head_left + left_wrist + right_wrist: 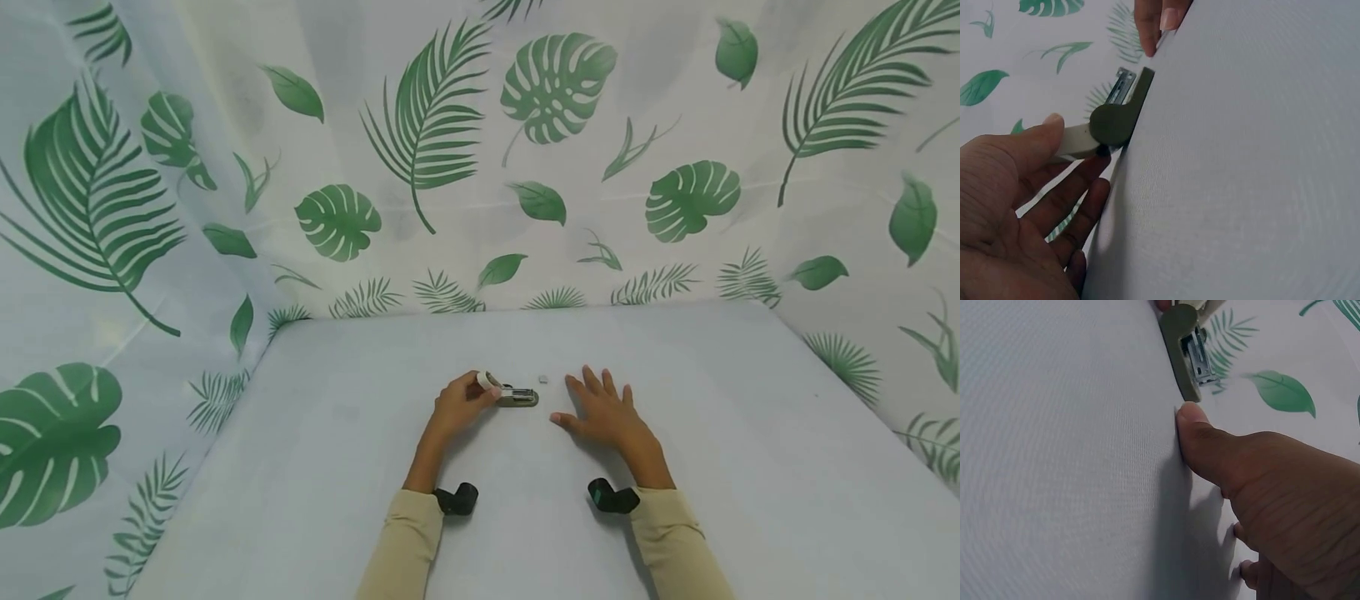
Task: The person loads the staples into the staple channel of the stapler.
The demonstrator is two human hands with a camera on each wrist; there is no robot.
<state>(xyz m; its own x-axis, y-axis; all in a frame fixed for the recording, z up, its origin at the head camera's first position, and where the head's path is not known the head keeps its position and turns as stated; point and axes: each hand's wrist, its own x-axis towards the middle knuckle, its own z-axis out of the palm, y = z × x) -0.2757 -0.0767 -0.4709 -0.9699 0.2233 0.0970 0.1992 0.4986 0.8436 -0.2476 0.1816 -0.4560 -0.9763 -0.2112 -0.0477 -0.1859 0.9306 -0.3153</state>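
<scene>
A small stapler (517, 397) with a dark green base and a pale top lies on the white table, its top swung up and its metal staple channel (1121, 86) bare. My left hand (457, 406) pinches the raised top (1077, 141) between thumb and fingers. Just beyond the stapler's front end is a tiny pale grey piece (543, 379), possibly a strip of staples; it is too small to be certain. My right hand (603, 414) rests on the table to the right of both, fingers spread, and holds nothing. Its thumb (1192, 419) points toward the tip of the stapler base.
The white table (337, 467) stretches out on both sides of the arms. Behind it and at its sides hangs a white curtain (465, 250) with green leaf prints. A black camera (459, 498) sits on the left wrist and another black camera (611, 497) on the right.
</scene>
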